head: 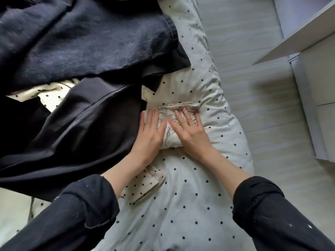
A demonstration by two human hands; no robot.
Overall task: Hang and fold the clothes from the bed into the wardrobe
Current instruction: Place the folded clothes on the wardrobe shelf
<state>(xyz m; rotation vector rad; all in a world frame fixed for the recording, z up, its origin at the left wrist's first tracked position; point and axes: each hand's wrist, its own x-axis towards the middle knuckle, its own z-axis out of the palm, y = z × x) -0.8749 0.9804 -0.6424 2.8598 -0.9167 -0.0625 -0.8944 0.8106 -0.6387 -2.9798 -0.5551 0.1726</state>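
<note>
Dark clothes (76, 73), navy and black, lie heaped across the upper left of the frame, seemingly waiting their turn on the dotted bedcover (181, 205). At centre, the left hand (150, 134) and the right hand (190, 133) lie side by side, fingers straight, palms pressing flat on a small folded garment (168, 129), probably to set its creases. It is cream with a fine grey line print, a compact bundle, edges slightly puffed. White wardrobe panels (311, 84) stand at the right edge, across pale flooring.

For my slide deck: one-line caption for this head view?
Both hands, left hand and right hand, press flat a small folded printed garment on the dotted duvet.
</note>
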